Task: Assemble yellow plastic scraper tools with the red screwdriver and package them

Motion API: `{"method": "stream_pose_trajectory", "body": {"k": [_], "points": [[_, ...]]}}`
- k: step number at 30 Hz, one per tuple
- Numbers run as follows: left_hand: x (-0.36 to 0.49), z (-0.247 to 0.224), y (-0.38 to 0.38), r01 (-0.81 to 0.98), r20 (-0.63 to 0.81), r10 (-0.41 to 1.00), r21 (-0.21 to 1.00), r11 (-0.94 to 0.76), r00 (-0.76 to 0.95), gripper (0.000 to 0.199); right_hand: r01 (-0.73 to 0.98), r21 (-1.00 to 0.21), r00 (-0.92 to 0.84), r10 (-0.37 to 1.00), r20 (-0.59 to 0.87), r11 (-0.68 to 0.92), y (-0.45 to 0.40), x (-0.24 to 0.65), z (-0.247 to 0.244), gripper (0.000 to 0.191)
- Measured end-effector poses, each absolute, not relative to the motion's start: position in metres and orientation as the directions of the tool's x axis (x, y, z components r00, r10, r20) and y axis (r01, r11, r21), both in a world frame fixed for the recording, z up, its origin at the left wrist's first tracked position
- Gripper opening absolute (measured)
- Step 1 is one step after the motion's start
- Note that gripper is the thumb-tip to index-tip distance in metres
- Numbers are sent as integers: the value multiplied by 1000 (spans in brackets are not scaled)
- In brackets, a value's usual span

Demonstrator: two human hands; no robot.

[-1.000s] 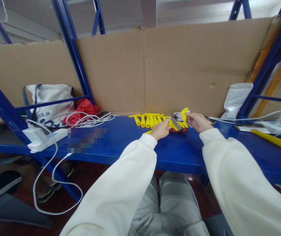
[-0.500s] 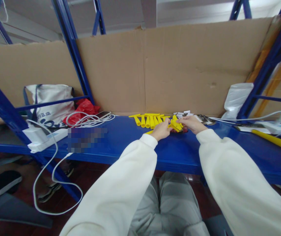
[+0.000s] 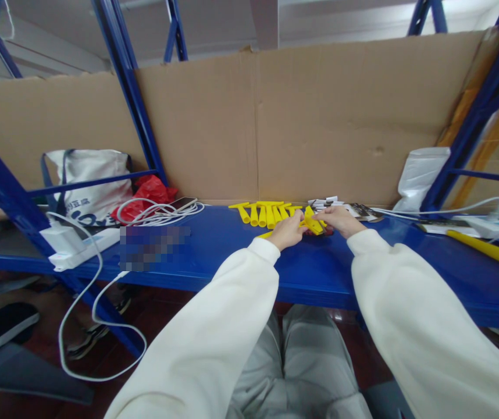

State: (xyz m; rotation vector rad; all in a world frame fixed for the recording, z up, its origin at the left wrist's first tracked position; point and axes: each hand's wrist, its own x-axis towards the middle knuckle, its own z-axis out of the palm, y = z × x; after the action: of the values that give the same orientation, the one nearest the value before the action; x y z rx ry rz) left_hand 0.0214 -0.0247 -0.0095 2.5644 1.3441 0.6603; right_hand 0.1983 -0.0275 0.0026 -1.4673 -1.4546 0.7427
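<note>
Where the left hand [image 3: 288, 233] and right hand [image 3: 340, 220] nearly meet, at twelve o'clock from the wearer [image 3: 319, 349], lies the yellow piece [image 3: 314, 226], over the table [image 3: 223, 256]. The left hand's grip is closed on it; whether the right hand's, at its two-o'clock side, pinches or touches cannot be told. Probably light, stiff, slippery plastic, it should hold best by its edges. Its visible length runs from eleven to five o'clock; leading end unclear.
</note>
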Motion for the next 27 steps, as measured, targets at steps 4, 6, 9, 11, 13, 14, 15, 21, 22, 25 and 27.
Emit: {"method": "stream_pose_trajectory", "body": {"k": [4, 6, 9, 11, 13, 14, 15, 21, 22, 25, 27], "points": [[21, -10, -25, 730, 324, 805, 345, -590, 497, 29, 486, -860, 137, 959, 250, 154, -24, 200, 1, 37], [20, -9, -26, 725, 337, 797, 341, -599, 500, 29, 503, -843, 145, 944, 297, 188, -21, 202, -1, 36], [19, -9, -28, 712, 353, 781, 330, -619, 515, 31, 512, -834, 179, 925, 335, 203, -16, 203, -4, 34], [19, -9, -28, 704, 368, 769, 322, -632, 522, 35, 512, -835, 206, 916, 344, 199, -13, 203, -6, 35], [18, -10, -27, 692, 388, 755, 319, -647, 528, 38, 506, -838, 207, 914, 350, 206, -10, 203, -7, 36], [18, -11, -26, 684, 399, 748, 319, -655, 530, 39, 500, -840, 201, 915, 350, 211, -9, 204, -7, 36], [18, -12, -24, 676, 410, 741, 322, -663, 532, 40, 496, -841, 200, 914, 354, 217, -7, 206, -7, 36], [18, -14, -17, 640, 434, 727, 355, -681, 532, 35, 654, -748, 402, 787, 469, 112, -3, 244, -5, 6], [18, -14, -16, 638, 433, 729, 363, -680, 531, 35, 714, -697, 410, 769, 491, 65, -4, 253, -5, 10], [17, -14, -16, 631, 434, 734, 383, -675, 522, 33, 842, -533, 383, 787, 483, -82, -6, 275, -10, 29], [16, -13, -16, 626, 436, 734, 391, -675, 520, 32, 878, -436, 398, 809, 433, -199, -9, 282, -14, 30]]}}
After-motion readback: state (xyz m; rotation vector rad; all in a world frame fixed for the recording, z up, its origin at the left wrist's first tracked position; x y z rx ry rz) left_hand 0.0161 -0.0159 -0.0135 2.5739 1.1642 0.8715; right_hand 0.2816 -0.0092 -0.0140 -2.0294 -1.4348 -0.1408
